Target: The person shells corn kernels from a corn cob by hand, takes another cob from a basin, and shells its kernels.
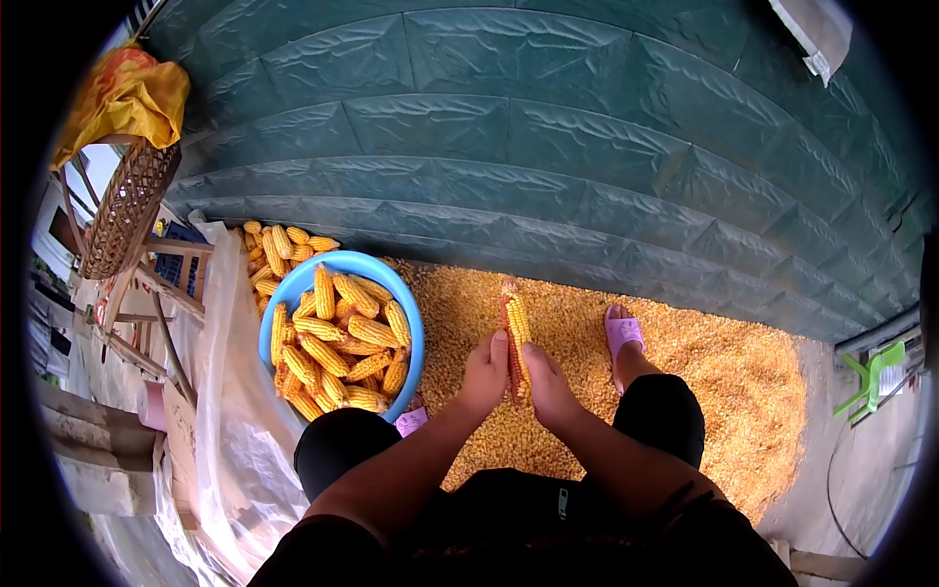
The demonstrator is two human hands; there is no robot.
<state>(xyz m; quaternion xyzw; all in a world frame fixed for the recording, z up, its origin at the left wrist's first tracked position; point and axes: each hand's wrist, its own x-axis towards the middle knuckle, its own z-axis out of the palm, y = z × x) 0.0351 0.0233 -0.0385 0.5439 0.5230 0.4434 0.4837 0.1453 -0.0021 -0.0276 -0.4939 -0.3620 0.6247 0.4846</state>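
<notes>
Between my two hands, an upright corn cob (519, 318) shows yellow kernels along its right side. A reddish, bare strip runs down its left side; I cannot tell whether that is the same cob or a second, stripped one. My left hand (484, 374) is closed on the left side, thumb pointing up along it. My right hand (550, 387) grips the right side, thumb also against the kernels. Loose corn kernels (460, 323) cover the floor beneath both hands. Left of them stands a blue basin (419, 342) heaped with yellow corn cobs (342, 333).
More cobs (279, 247) lie behind the basin, beside a clear plastic sheet (230, 391). A green panelled wall (489, 127) closes off the far side. A woven basket (127, 205) and wooden frame stand at left. A green chair (869, 380) is at right. My pink slippers (622, 333) rest among the kernels.
</notes>
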